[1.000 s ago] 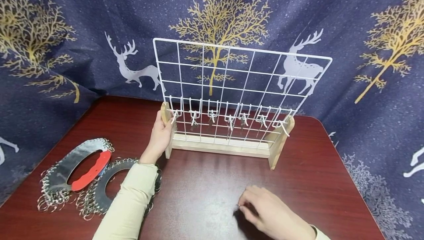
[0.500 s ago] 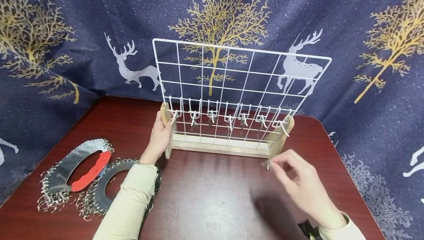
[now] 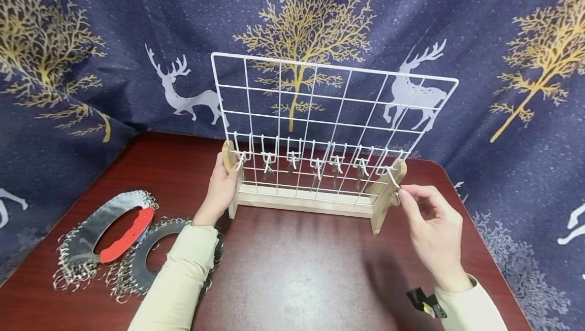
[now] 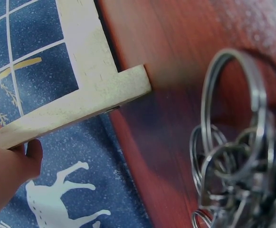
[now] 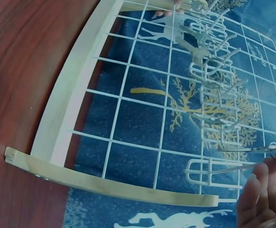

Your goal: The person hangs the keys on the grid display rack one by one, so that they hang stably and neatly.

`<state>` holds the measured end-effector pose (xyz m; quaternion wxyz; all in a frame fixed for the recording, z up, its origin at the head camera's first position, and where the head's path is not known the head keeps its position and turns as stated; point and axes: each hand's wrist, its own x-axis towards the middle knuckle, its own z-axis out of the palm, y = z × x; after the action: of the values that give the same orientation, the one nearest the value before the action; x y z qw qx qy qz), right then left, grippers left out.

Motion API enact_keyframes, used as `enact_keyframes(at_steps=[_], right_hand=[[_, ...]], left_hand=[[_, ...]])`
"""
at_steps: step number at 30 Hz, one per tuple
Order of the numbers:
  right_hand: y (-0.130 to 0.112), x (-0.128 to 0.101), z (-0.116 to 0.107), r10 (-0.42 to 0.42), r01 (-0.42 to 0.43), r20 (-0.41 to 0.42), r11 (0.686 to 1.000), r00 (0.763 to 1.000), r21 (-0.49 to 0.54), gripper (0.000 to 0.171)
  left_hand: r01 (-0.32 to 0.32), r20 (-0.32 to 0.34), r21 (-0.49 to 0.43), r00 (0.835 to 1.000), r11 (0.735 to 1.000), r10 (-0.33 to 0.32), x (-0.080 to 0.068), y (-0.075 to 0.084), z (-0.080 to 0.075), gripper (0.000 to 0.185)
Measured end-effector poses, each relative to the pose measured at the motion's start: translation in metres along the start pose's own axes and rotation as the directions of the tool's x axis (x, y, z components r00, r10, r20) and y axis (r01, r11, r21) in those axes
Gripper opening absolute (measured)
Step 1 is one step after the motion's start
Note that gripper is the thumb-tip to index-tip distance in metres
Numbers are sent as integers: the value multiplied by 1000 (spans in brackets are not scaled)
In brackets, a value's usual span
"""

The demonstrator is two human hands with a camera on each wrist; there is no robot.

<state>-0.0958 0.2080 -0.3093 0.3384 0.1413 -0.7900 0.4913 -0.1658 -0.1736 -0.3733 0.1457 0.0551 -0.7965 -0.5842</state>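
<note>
A white wire grid rack point(image 3: 333, 74) stands upright in a wooden stand point(image 3: 303, 205). Several white hooks hang in a row along it, most with small metal keys point(image 3: 318, 168) on them. My left hand point(image 3: 221, 186) grips the stand's left wooden post point(image 3: 230, 168). At the tip of the rightmost hook point(image 3: 391, 177), my right hand point(image 3: 434, 229) pinches a small key on a ring point(image 3: 395, 198) between thumb and fingertips. In the right wrist view that key point(image 5: 242, 149) lies alongside the hook point(image 5: 230, 168), its ring at my fingertips.
Left on the dark red table point(image 3: 283, 270) lie two dark curved plates edged with metal rings, one with a red scalloped grip point(image 3: 130, 237). Metal rings point(image 4: 235, 142) show large in the left wrist view. Behind hangs a blue cloth point(image 3: 192, 31) with deer and trees.
My right hand has risen from the tabletop, moving right and away from me to the rightmost hook, with the key between its fingers. My left hand stays on the post.
</note>
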Motion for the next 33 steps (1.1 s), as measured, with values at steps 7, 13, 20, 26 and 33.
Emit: enact_keyframes(at_steps=[7, 13, 20, 26, 33], right_hand=[[15, 5, -1, 47, -46, 8, 999, 999, -19, 14], [20, 7, 0, 71, -71, 7, 997, 997, -12, 14], [27, 6, -2, 112, -112, 7, 993, 994, -27, 14], [27, 5, -2, 141, -141, 3, 990, 990, -32, 13], [29, 5, -5, 153, -154, -27, 988, 988, -25, 14]], left_hand=[[-2, -5, 8, 1000, 1000, 3, 0, 2, -1, 28], [5, 0, -9, 1000, 1000, -5, 1, 3, 0, 28], [5, 10, -42, 1000, 999, -5, 2, 2, 1, 29], [-2, 19, -52, 1000, 999, 3, 2, 1, 3, 29], [5, 26, -29, 1000, 1000, -4, 1, 0, 4, 29]])
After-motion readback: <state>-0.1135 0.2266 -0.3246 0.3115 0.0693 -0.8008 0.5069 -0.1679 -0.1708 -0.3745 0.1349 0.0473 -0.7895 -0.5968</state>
